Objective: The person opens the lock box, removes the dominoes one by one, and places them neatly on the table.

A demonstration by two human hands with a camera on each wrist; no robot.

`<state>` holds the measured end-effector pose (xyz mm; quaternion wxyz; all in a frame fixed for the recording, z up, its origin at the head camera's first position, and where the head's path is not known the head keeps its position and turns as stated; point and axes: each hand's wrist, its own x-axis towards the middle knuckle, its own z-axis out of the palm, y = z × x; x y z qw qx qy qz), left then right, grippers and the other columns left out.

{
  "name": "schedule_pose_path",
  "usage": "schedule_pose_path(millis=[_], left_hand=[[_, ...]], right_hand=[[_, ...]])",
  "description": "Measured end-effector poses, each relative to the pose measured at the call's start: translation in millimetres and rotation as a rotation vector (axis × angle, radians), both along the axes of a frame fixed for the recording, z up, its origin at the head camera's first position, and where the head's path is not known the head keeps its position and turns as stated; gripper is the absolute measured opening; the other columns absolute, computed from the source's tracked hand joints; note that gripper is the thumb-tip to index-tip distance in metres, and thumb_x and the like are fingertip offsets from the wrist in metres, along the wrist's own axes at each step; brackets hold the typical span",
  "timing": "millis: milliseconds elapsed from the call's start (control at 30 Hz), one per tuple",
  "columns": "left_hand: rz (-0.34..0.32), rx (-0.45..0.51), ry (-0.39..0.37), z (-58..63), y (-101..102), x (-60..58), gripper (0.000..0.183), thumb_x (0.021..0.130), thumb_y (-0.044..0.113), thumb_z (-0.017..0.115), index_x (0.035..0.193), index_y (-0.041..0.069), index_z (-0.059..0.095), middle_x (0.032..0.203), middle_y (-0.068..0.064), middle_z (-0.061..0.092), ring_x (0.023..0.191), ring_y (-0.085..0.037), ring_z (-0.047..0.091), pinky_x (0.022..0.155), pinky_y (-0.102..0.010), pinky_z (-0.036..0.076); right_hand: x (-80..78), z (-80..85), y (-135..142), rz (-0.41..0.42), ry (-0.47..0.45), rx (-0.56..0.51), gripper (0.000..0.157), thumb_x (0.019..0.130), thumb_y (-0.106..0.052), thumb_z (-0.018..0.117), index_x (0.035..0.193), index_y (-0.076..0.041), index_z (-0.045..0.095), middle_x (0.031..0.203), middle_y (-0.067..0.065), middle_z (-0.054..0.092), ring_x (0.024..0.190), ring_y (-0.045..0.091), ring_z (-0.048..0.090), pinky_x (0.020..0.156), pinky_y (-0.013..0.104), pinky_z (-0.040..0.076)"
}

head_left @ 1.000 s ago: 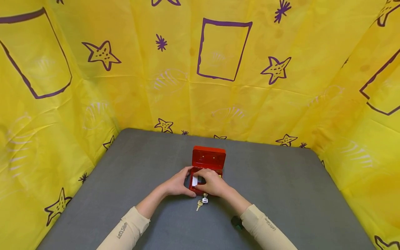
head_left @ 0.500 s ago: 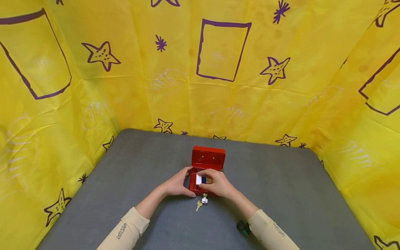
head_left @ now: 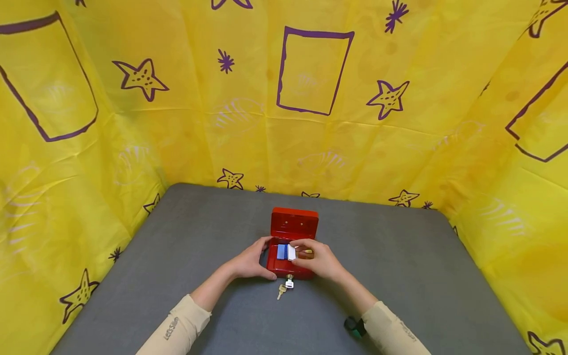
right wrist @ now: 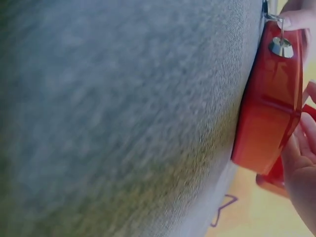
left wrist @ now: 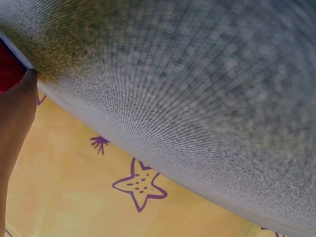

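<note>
A small red metal cash box [head_left: 279, 269] stands on the table with its lid [head_left: 294, 224] raised. In the head view my left hand [head_left: 250, 261] grips its left side, thumb at the front corner and fingers further back. My right hand [head_left: 318, 259] pinches the white end of a small block [head_left: 283, 252] with light and dark blue bands, over the box's opening. A key sits in the front lock [right wrist: 281, 48], and a second key [head_left: 281, 291] hangs from it. The left wrist view shows only the left thumb side beside a red corner of the box [left wrist: 9, 71].
The grey tabletop [head_left: 213, 212] spreads around the box. Yellow cloth [head_left: 239, 133] with purple starfish drawings encloses the back and sides. A dark object [head_left: 355, 327] sits against the right sleeve.
My right hand has drawn back to the right and turned the block, so its blue bands now show on the left. The left hand has stayed on the box.
</note>
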<state>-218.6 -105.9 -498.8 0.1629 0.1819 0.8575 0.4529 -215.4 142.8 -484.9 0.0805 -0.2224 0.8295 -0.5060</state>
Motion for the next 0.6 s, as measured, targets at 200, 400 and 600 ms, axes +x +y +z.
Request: schedule_pose_path(millis=[200, 400, 600], left_hand=[[0.010, -0.006, -0.012, 2.1, -0.1, 1.1, 0.102, 0.067, 0.023, 0.089, 0.147, 0.007, 0.029, 0.144, -0.014, 0.042, 0.132, -0.033, 0.039, 0.105, -0.056, 0.036], [0.015, -0.014, -0.017, 1.9, -0.5, 0.6, 0.102, 0.066, 0.024, 0.089, 0.147, 0.009, 0.029, 0.144, -0.013, 0.042, 0.132, -0.033, 0.039, 0.105, -0.056, 0.036], [0.008, -0.014, -0.016, 1.0, -0.3, 0.5, 0.103, 0.066, 0.024, 0.089, 0.147, 0.008, 0.029, 0.143, -0.013, 0.042, 0.131, -0.033, 0.039, 0.104, -0.056, 0.037]], right_hand=[[3.1, 3.4, 10.0, -0.027, -0.047, -0.032, 0.040, 0.085, -0.016, 0.077, 0.123, -0.014, 0.065, 0.119, 0.004, 0.063, 0.105, 0.023, 0.061, 0.089, 0.031, 0.052], [6.7, 5.0, 19.3, -0.057, -0.051, -0.045, 0.041, 0.084, -0.018, 0.077, 0.123, -0.014, 0.065, 0.117, 0.004, 0.063, 0.103, 0.024, 0.060, 0.088, 0.032, 0.053], [8.0, 4.7, 29.3, -0.078, -0.048, -0.074, 0.043, 0.084, -0.016, 0.078, 0.124, -0.011, 0.064, 0.119, 0.007, 0.063, 0.104, 0.025, 0.061, 0.089, 0.035, 0.052]])
